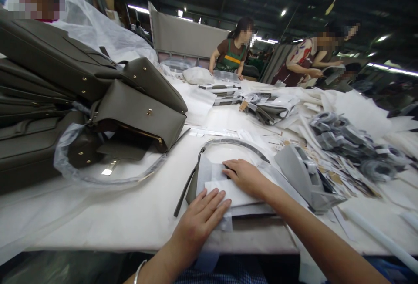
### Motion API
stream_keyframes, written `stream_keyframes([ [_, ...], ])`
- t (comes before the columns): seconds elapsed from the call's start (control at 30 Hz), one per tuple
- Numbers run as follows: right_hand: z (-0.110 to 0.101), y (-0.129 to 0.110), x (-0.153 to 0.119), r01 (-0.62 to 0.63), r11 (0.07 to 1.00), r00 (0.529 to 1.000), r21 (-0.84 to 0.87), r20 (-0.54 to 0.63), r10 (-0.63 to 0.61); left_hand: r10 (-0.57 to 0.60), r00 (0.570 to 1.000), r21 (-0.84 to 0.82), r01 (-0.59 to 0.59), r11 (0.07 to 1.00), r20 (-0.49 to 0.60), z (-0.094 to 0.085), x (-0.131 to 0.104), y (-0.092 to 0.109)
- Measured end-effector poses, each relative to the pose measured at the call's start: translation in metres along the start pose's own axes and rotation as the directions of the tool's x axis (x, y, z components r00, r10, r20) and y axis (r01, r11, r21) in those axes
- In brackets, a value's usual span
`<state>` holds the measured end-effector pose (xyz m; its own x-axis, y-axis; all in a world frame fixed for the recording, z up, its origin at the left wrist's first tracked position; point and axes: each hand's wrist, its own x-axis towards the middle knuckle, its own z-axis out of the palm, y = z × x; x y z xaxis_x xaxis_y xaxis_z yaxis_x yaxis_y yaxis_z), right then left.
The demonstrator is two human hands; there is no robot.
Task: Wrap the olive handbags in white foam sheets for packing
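Observation:
In the head view, a dark grey-green bag (192, 184) lies on the white table (130, 218) in front of me, largely covered by white paper sheets (241, 194). Its handle (235, 143), wrapped in clear plastic, arches behind it. My left hand (204, 214) rests flat on the near left part of the paper, fingers spread. On the upper part of the bag lies my right hand (244, 177), its fingers stretched out and apart over the paper and a dark edge. Neither hand grips anything that I can see.
Dark bags (140, 114) are piled at the left. A grey bag or case (303, 179) stands to the right, near rolled plastic-wrapped straps (346, 140) and loose tags. Flat wrapped pieces (271, 107) lie farther back. Several people are beyond the table.

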<state>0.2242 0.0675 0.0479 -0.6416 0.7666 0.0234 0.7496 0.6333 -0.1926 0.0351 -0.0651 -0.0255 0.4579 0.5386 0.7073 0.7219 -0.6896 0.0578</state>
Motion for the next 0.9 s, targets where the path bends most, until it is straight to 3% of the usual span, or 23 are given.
stream_keyframes([
  [0.07,0.004,0.0,0.012,0.002,1.0,0.997,0.0,0.079,-0.002,0.007,1.0,0.005,-0.007,1.0,-0.009,0.001,0.0,0.0],
  [0.3,0.008,-0.018,0.031,0.027,0.999,0.991,-0.036,0.134,-0.022,0.013,1.0,0.025,-0.013,1.0,-0.018,0.002,0.001,-0.001],
  [0.53,0.014,-0.022,0.022,0.081,0.993,0.996,-0.084,0.032,-0.078,-0.003,1.0,0.052,0.003,0.999,0.005,0.002,0.0,-0.001],
  [0.67,0.011,-0.023,-0.008,0.191,0.981,0.978,-0.026,-0.081,-0.192,-0.007,1.0,0.034,0.006,0.999,0.017,0.003,-0.002,-0.001],
  [0.73,0.009,-0.029,-0.035,0.223,0.974,0.956,0.034,-0.201,-0.212,-0.019,1.0,0.012,0.018,1.0,0.025,0.003,-0.002,-0.001],
  [0.83,0.016,-0.044,-0.089,0.271,0.96,0.874,0.077,-0.437,-0.212,-0.032,0.999,-0.04,0.033,0.999,0.021,0.003,-0.002,-0.001],
  [0.9,0.03,-0.054,-0.125,0.358,0.932,0.813,0.047,-0.507,-0.286,-0.039,0.998,-0.072,0.042,0.997,0.044,0.001,-0.001,-0.001],
])
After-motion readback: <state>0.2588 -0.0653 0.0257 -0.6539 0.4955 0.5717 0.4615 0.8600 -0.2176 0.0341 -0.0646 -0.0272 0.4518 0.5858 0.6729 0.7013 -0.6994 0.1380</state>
